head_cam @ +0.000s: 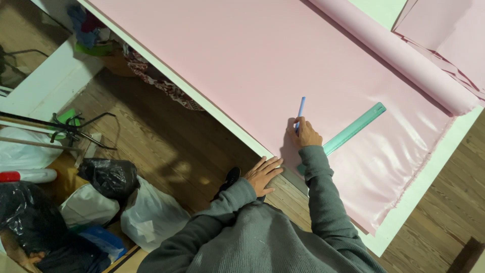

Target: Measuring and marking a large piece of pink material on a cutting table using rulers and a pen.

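Note:
A wide sheet of pink fabric (242,55) lies spread over a white table (404,212), with its rolled end (399,55) at the far right. My right hand (304,135) grips a thin blue pen (300,111), its tip down on the fabric. A long green ruler (356,128) lies flat on the fabric just right of that hand. My left hand (263,174) rests with fingers spread on the table's near edge, touching the fabric's border. Grey sleeves cover both arms.
Wooden floor (166,136) runs beside the table. Black and white plastic bags (108,177) sit at the lower left with a metal stand (65,129). Patterned cloth (166,86) is tucked under the table. More pink fabric (449,30) lies at the top right.

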